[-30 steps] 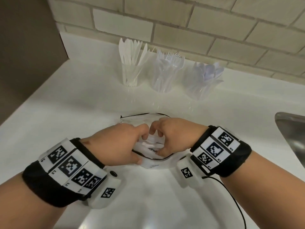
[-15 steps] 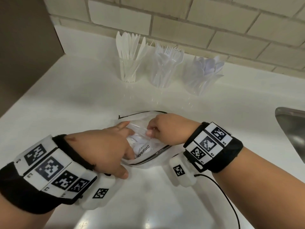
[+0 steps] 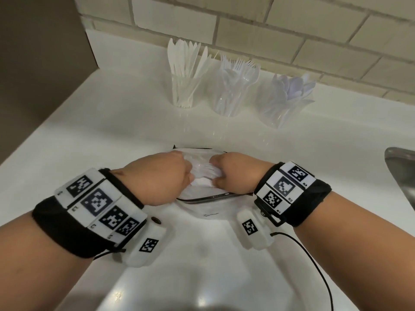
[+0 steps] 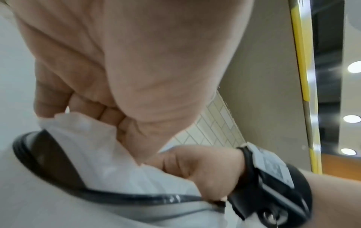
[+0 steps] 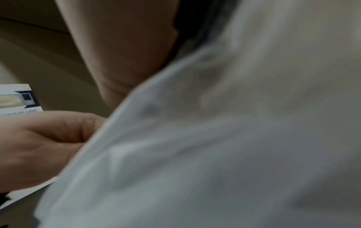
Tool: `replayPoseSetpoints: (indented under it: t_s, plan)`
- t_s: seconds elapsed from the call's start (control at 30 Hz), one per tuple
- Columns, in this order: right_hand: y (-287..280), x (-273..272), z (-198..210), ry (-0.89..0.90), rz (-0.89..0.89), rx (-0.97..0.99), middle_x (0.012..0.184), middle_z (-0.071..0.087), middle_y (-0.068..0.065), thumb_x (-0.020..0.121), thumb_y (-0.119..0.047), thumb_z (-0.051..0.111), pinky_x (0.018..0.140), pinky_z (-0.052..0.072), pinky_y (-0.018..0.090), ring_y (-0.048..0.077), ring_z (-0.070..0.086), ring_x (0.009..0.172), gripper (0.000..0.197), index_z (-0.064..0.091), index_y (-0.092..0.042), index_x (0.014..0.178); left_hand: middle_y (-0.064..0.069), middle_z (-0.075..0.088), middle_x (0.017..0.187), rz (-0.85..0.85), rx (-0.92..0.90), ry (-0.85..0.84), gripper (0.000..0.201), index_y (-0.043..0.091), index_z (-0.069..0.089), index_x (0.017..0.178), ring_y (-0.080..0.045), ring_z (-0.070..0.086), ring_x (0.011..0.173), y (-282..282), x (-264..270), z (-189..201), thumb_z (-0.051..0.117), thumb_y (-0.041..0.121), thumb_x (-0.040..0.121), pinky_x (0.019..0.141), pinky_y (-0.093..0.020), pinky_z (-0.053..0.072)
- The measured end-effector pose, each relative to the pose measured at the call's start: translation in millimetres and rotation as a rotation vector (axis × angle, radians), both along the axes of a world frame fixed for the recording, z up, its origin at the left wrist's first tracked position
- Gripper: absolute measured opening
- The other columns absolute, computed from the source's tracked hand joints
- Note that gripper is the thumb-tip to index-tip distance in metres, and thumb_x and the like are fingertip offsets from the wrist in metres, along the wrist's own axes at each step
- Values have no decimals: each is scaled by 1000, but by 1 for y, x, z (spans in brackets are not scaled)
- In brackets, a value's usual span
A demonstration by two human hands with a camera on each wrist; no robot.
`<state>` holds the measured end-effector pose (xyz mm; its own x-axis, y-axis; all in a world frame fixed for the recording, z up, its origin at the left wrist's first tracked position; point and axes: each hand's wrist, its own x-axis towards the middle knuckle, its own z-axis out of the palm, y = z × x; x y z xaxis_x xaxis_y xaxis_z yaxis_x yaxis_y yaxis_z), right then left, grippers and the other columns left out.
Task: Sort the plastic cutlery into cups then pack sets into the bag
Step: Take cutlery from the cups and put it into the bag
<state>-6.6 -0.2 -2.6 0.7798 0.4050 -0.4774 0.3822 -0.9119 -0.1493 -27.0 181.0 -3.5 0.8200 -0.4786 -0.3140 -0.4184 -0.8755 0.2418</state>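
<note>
A clear zip bag [image 3: 203, 191] with a dark seal strip lies on the white counter [image 3: 89, 142] in front of me. My left hand [image 3: 161, 178] and right hand [image 3: 233, 176] both grip its crumpled plastic, knuckles facing each other. In the left wrist view the curled fingers [image 4: 109, 114] hold the bag [image 4: 109, 166] above its dark strip. The right wrist view is filled by blurred bag film [image 5: 215, 146]. Three clear cups stand at the back: knives [image 3: 185, 72], forks [image 3: 233, 84], spoons [image 3: 287, 97].
A tiled wall [image 3: 247, 25] runs behind the cups. A steel sink [image 3: 402, 176] edge shows at the right. A brown panel [image 3: 40, 52] borders the counter at the left. A thin black cable [image 3: 314, 265] trails from my right wrist.
The left hand has closed from reaching fingers into a fist on the bag. Both hands have bunched the plastic further from me, and the printed warning text is no longer seen.
</note>
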Motion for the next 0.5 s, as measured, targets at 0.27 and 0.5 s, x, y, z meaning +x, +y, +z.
replayPoseSetpoints:
  t_s: [0.27,0.5]
  plan:
    - [2,-6,12,88,-9,62,93,56,-7,82,-44,69,69,40,22,12,53,81,49,49,-18,117,-2,51,88,153,-6,-72,67,20,18,94,-20,56,71,-16,-4,-11,72,53,70,60,-31,45]
    - [16,-6,-5,38,-128,27,77,51,-5,73,-45,76,69,43,30,17,53,77,43,50,-13,86,2,50,76,208,-147,-25,64,15,27,103,-11,51,62,-14,-3,-11,78,36,70,50,-26,37]
